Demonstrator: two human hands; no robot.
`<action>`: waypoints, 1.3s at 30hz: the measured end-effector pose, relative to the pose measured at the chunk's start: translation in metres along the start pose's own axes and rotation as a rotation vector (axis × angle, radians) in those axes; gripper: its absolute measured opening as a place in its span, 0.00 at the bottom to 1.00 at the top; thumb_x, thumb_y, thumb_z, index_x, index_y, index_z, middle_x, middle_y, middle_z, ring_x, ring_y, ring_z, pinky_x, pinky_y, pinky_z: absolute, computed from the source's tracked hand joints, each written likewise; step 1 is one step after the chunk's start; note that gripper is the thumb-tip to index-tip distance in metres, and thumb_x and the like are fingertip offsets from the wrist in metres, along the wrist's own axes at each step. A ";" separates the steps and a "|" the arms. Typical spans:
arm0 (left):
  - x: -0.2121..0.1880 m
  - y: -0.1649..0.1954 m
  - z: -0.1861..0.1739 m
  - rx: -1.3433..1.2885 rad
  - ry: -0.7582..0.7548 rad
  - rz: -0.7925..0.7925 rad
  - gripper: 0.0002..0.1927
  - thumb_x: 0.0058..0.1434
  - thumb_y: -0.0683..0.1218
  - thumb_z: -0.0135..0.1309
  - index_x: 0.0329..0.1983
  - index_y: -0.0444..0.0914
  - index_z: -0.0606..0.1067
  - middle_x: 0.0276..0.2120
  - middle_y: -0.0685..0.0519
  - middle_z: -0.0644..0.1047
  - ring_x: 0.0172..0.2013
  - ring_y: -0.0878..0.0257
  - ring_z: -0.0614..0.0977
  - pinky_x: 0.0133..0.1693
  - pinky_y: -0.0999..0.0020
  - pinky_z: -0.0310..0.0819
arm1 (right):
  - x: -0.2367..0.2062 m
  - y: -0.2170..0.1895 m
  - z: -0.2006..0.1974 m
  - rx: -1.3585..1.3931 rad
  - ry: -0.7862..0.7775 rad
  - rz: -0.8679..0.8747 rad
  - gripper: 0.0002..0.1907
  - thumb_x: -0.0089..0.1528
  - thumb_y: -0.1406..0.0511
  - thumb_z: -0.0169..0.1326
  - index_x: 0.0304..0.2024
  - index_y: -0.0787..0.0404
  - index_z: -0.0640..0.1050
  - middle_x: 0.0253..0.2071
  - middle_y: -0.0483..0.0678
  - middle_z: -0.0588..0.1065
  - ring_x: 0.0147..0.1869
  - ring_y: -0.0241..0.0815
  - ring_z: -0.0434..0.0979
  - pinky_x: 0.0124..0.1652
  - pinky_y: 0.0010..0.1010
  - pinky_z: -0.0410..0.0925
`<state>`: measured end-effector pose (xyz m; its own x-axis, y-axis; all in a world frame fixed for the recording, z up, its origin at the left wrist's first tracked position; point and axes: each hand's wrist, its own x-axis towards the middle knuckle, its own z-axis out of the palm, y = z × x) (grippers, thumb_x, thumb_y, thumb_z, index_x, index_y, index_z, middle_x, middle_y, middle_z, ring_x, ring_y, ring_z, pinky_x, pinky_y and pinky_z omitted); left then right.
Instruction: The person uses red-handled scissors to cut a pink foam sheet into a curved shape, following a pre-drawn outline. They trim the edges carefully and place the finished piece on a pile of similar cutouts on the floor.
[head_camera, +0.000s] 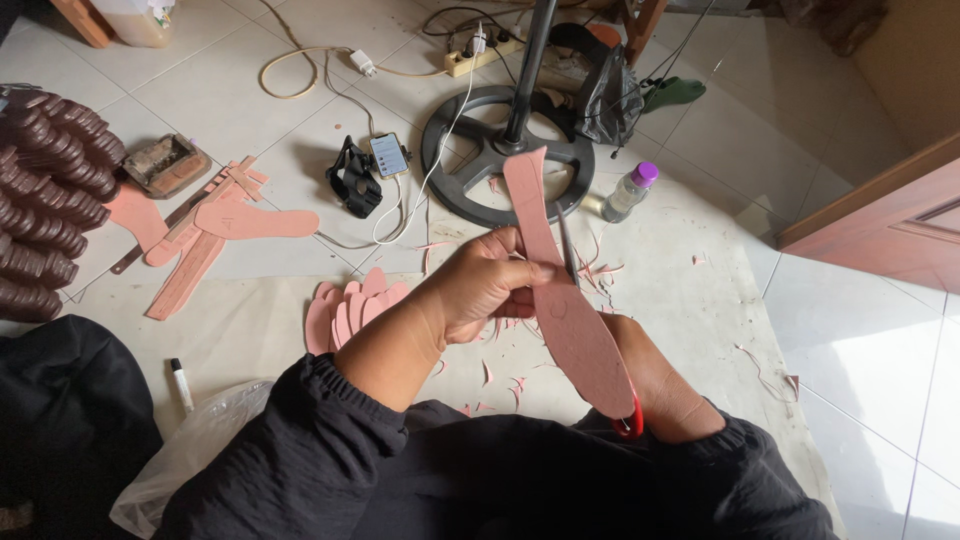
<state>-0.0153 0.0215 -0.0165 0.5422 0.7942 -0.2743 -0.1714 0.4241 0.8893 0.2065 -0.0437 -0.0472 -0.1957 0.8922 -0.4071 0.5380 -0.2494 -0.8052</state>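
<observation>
Pink insole cutout: thin, light, bendy; my left hand pinches its mid-edge. Right hand, beneath it, grips red-handled scissors.

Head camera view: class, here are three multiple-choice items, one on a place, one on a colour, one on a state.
1. Where does the small bottle stand?
A. beside the round fan base
B. on the dark stack
C. in a hand

2. What colour is its cap?
A. green
B. purple
C. white

3. How is the pink sole-shaped piece held?
A. flat on the floor
B. gripped by the left hand, scissors beside it
C. folded in two

Answers: 1 A, it stands on the floor by the base. 2 B, the cap is purple. 3 B, the fingers wrap it.
</observation>
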 end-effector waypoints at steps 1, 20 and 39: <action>-0.001 0.000 0.000 0.002 0.000 -0.013 0.09 0.63 0.44 0.55 0.46 0.44 0.78 0.39 0.56 0.83 0.35 0.69 0.83 0.39 0.69 0.79 | 0.001 -0.001 0.000 0.015 -0.029 0.019 0.09 0.55 0.68 0.60 0.33 0.70 0.80 0.23 0.48 0.79 0.25 0.35 0.75 0.24 0.31 0.68; 0.002 -0.001 0.000 -0.033 0.040 -0.042 0.10 0.61 0.45 0.57 0.46 0.44 0.77 0.38 0.56 0.83 0.36 0.67 0.84 0.40 0.68 0.80 | 0.005 0.006 0.002 0.086 0.008 0.059 0.10 0.60 0.66 0.56 0.32 0.71 0.80 0.20 0.53 0.78 0.19 0.38 0.78 0.18 0.30 0.67; 0.003 -0.009 -0.001 -0.106 -0.006 -0.090 0.10 0.61 0.47 0.59 0.45 0.45 0.78 0.37 0.58 0.82 0.36 0.67 0.83 0.40 0.69 0.77 | 0.010 0.008 0.004 0.150 0.033 0.104 0.10 0.60 0.68 0.55 0.36 0.72 0.80 0.23 0.52 0.78 0.20 0.38 0.77 0.18 0.28 0.66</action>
<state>-0.0132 0.0203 -0.0253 0.5644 0.7484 -0.3484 -0.2078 0.5373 0.8174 0.2052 -0.0384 -0.0590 -0.1170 0.8700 -0.4791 0.4252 -0.3921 -0.8158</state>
